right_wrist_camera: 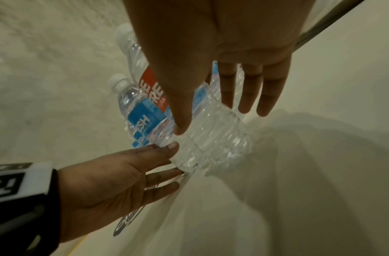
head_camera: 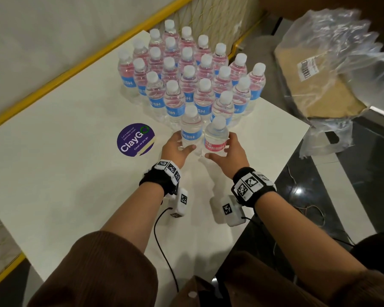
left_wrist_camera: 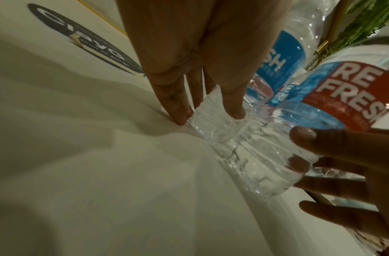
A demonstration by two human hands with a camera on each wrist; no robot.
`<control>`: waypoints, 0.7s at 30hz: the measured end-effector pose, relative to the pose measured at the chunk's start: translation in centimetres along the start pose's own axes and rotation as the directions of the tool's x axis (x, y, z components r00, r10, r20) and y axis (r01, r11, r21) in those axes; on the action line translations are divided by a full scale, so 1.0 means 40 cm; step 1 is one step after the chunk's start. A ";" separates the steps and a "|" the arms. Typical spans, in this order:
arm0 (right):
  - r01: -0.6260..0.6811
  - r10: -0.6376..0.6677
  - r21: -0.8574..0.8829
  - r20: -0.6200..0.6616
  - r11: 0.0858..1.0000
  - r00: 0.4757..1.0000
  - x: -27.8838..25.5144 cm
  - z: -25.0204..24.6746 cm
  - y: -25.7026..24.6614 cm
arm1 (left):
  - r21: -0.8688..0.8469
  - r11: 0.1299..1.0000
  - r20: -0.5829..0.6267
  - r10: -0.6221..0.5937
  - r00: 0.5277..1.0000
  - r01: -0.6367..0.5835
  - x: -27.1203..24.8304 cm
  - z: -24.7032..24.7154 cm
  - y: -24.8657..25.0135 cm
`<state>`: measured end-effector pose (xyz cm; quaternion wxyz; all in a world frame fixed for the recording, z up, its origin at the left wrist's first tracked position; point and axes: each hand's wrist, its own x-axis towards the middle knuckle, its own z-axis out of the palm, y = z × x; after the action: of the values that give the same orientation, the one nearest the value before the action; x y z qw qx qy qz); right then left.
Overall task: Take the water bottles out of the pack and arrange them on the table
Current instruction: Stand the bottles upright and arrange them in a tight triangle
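Note:
Two small water bottles stand at the near tip of the group on the white table (head_camera: 75, 173). My left hand (head_camera: 177, 147) grips the blue-label bottle (head_camera: 191, 131) low down, thumb across its front. In the left wrist view its clear base (left_wrist_camera: 213, 131) sits between my fingers and thumb. My right hand (head_camera: 226, 149) grips the red-label bottle (head_camera: 216, 138), which leans slightly left; the right wrist view shows my thumb on its ribbed body (right_wrist_camera: 215, 138) and my fingers behind it. The two bottles touch. Several more capped bottles (head_camera: 186, 74) stand in rows behind.
A round purple ClayGo sticker (head_camera: 135, 139) lies on the table left of my hands. The torn plastic wrap with its cardboard tray (head_camera: 319, 85) sits off the table's right edge. Dark floor lies to the right. A yellow rail (head_camera: 53, 85) borders the table's far left side.

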<state>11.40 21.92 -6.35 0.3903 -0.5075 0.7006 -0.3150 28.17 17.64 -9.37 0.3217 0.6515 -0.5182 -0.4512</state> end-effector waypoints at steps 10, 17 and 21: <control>0.109 -0.096 -0.066 0.178 0.992 0.979 -0.005 -0.031 0.033 | 0.059 0.998 0.057 0.020 0.998 -0.024 0.012 -0.009 -0.015; 0.198 -0.195 0.004 -0.158 0.980 0.968 -0.015 0.037 -0.029 | 0.076 0.997 0.054 0.023 0.998 -0.027 0.010 -0.006 -0.026; 0.223 -0.221 0.059 -0.041 0.973 0.974 -0.022 0.001 -0.034 | 0.061 0.998 0.058 0.032 0.998 -0.036 0.011 -0.008 -0.028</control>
<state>12.22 22.36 -5.06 0.3565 -0.5648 0.6356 -0.3873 28.93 17.49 -10.35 0.2942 0.6392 -0.5518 -0.4477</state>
